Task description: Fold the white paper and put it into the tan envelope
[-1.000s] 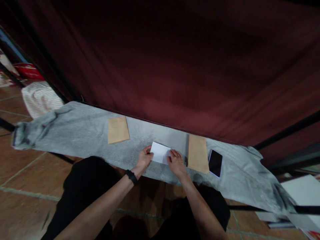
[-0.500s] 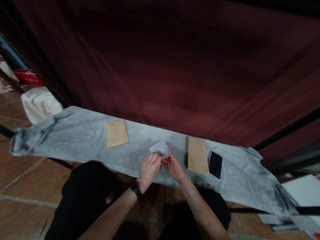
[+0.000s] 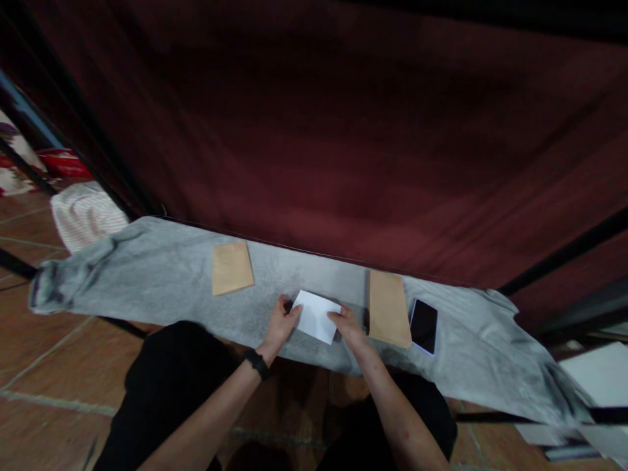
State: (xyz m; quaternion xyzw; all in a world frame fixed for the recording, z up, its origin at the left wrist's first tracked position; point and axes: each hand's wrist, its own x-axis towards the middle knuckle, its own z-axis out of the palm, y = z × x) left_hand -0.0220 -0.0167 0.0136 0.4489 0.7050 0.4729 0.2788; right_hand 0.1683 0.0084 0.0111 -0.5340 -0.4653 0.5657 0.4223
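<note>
A white sheet of paper is stretched flat between my two hands, just above or on the grey cloth. My left hand pinches its left edge with the thumb on top; a dark band circles that wrist. On the opposite edge, my right hand grips with its thumb over the paper and fingers beneath. To the right lies a pile of brown envelopes, close to my right hand. Farther left, a single brown envelope rests on the cloth.
Beside the envelope pile lies a phone with a dark screen. A dark red curtain hangs behind the cloth-covered surface. Striped fabric sits at the far left, and white boards are low at the right.
My hands have moved apart, the left one going left. The white paper, partly covered by my fingers before, now shows as a wide flat rectangle between them.
</note>
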